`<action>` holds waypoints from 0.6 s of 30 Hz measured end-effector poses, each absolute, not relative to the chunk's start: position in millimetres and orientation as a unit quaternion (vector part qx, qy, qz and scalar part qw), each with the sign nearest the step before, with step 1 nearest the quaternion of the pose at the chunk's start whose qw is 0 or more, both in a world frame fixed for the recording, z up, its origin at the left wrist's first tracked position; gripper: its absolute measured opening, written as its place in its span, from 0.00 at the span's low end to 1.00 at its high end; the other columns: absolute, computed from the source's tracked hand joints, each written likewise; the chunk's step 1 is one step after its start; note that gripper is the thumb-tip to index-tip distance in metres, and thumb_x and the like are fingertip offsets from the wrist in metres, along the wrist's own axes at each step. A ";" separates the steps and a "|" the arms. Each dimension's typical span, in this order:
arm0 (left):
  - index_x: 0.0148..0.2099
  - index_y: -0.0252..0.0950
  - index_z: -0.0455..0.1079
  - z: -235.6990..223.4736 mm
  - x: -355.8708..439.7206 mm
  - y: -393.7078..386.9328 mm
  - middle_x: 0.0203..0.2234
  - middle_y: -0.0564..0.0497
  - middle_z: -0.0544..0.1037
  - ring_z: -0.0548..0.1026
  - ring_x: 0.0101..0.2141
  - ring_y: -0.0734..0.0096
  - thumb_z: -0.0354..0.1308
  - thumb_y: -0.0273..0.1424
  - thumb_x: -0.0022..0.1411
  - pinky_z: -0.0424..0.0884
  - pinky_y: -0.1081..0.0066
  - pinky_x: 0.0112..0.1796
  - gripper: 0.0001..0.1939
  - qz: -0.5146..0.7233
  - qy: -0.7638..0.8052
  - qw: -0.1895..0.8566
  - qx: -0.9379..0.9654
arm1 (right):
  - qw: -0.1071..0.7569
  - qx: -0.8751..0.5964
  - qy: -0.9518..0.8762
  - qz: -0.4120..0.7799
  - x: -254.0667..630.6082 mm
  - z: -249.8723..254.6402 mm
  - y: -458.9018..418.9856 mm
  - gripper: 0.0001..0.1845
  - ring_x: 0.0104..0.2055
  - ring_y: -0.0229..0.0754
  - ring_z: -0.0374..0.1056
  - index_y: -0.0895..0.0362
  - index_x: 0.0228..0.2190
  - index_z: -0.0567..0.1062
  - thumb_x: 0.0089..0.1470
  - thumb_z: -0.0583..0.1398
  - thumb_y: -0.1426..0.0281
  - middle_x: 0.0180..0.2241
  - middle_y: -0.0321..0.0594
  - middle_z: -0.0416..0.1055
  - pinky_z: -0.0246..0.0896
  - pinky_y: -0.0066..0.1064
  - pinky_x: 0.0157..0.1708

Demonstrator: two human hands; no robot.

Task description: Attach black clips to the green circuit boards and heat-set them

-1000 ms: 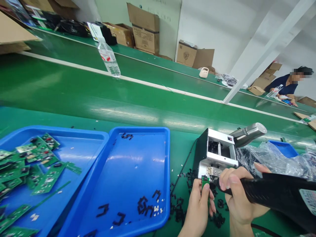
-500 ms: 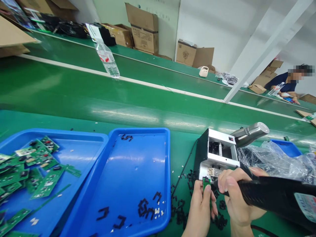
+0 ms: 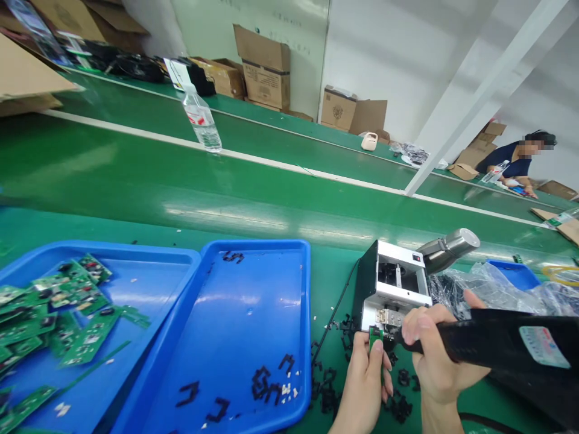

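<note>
That black tool [image 3: 493, 342] has tilted within the right grip [image 3: 439, 361]; any slip could gouge the board [image 3: 373, 336] the left grip [image 3: 366, 377] pinches.

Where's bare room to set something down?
The middle of the blue tray nearest your left hand, between black plastic pieces at its far-left corner and near edge. Crowded: the leftmost tray, its left heaped with circuit boards, and beside that hand, among more pieces.

Left hand [image 3: 365, 374] pinching — thumb [image 3: 375, 357] uppermost, right hand [image 3: 438, 358] near it — fingers [image 3: 412, 327] curled in a grip
</note>
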State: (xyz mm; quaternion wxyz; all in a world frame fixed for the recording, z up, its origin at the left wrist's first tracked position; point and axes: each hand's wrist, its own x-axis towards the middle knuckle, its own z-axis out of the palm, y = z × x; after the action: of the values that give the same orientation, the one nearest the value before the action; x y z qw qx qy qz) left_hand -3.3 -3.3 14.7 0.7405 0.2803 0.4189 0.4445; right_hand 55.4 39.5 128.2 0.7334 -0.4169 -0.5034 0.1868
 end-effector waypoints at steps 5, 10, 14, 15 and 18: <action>0.42 0.41 0.57 17.2 -4.0 -2.1 0.30 0.58 0.75 0.73 0.14 0.80 0.53 0.64 0.61 0.62 0.80 0.13 0.31 0.423 0.409 0.770 0.247 | 0.704 -0.475 -0.511 0.133 67.6 120.7 47.0 0.27 0.17 0.38 0.66 0.55 0.56 0.64 0.58 0.66 0.76 0.20 0.25 0.70 0.64 0.35 0.22; 0.41 0.41 0.58 17.7 -4.9 -2.7 0.27 0.60 0.72 0.72 0.12 0.80 0.51 0.67 0.59 0.60 0.80 0.11 0.33 0.394 0.410 0.782 0.256 | 0.669 -0.509 -0.529 0.113 74.9 106.3 47.6 0.22 0.21 0.42 0.69 0.55 0.51 0.66 0.57 0.66 0.72 0.19 0.26 0.69 0.66 0.39 0.27; 0.41 0.40 0.59 18.6 -8.4 -2.8 0.25 0.62 0.68 0.68 0.11 0.83 0.50 0.66 0.60 0.54 0.81 0.10 0.32 0.374 0.414 0.779 0.287 | 0.670 -0.505 -0.531 0.125 72.3 108.6 45.4 0.19 0.19 0.40 0.67 0.55 0.48 0.66 0.57 0.65 0.73 0.19 0.24 0.67 0.66 0.39 0.28; 0.42 0.40 0.60 19.4 -9.7 -2.8 0.25 0.63 0.68 0.67 0.11 0.83 0.52 0.65 0.61 0.54 0.82 0.10 0.32 0.373 0.412 0.778 0.292 | 0.673 -0.500 -0.528 0.133 70.6 110.3 44.2 0.19 0.18 0.38 0.65 0.55 0.48 0.66 0.57 0.65 0.73 0.19 0.24 0.67 0.66 0.38 0.27; 0.48 0.40 0.61 21.5 -13.0 -3.3 0.25 0.62 0.68 0.67 0.12 0.84 0.54 0.62 0.62 0.52 0.82 0.10 0.30 0.374 0.400 0.779 0.304 | 0.686 -0.489 -0.512 0.167 65.3 115.2 37.8 0.21 0.17 0.37 0.65 0.55 0.50 0.65 0.58 0.65 0.76 0.19 0.23 0.68 0.65 0.36 0.24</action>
State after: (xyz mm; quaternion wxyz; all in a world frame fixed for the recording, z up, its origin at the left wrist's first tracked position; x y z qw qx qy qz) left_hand -13.0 -3.3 21.5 0.7794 0.3045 0.3997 0.3743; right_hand 65.3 37.8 115.2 0.6864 -0.4887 -0.5119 0.1673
